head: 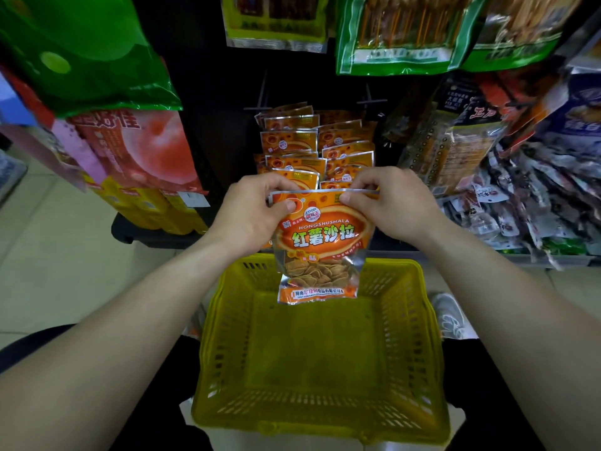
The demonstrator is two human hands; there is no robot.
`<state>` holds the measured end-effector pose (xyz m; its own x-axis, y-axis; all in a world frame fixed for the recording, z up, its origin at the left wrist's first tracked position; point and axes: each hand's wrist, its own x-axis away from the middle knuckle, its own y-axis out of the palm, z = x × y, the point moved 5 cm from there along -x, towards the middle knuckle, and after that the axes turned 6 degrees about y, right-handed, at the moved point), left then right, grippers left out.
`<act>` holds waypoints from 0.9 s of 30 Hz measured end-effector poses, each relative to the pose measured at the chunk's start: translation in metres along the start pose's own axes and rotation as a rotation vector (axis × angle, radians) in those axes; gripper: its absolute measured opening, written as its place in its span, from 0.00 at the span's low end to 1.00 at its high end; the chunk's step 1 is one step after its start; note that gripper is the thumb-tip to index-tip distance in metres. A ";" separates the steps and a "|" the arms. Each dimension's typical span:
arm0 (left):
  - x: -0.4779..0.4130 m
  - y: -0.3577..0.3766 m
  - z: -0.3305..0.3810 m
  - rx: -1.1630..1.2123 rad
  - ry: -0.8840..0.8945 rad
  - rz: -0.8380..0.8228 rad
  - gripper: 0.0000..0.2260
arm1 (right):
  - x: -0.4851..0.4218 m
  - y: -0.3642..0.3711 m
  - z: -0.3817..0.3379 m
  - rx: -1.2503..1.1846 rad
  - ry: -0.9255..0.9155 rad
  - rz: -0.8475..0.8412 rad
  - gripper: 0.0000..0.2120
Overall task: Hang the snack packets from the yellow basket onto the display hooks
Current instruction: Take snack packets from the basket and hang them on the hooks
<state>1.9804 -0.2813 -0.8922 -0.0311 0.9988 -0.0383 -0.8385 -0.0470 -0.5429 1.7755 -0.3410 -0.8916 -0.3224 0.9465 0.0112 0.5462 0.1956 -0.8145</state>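
The orange snack packet [320, 242] is held upright by its top seal, just above the far rim of the yellow basket [429, 320], in which no other packets are seen. The seal is pinched between thumb and curled fingers [276, 183] of the left hand [250, 213] at its left corner and of the right hand [393, 203] further right. Just beyond, matching hung packets [292, 141] stand in two rows. The hang hole should be kept clear between the grips and the seal drawn taut and level. It should then be lined up with a row's hook and pushed straight back. The hook tip cannot be made out.
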 end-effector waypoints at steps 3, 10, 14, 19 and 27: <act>0.001 0.001 0.002 -0.006 0.004 -0.012 0.09 | 0.000 0.000 0.002 -0.011 0.005 -0.002 0.09; 0.002 0.003 0.005 0.001 0.010 -0.039 0.09 | 0.002 -0.002 0.004 -0.014 -0.012 -0.024 0.11; 0.002 0.003 0.005 0.000 0.006 -0.031 0.08 | 0.002 -0.001 0.004 -0.005 -0.035 -0.039 0.11; 0.002 0.004 0.006 -0.013 0.004 -0.014 0.07 | 0.001 -0.001 0.003 0.012 -0.057 -0.065 0.10; 0.002 0.010 0.001 -0.080 0.046 -0.024 0.07 | 0.004 0.012 -0.001 0.126 -0.167 -0.146 0.07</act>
<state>1.9712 -0.2798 -0.8966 0.0152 0.9980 -0.0621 -0.7928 -0.0259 -0.6089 1.7820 -0.3343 -0.9007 -0.5195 0.8532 0.0463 0.3872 0.2833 -0.8774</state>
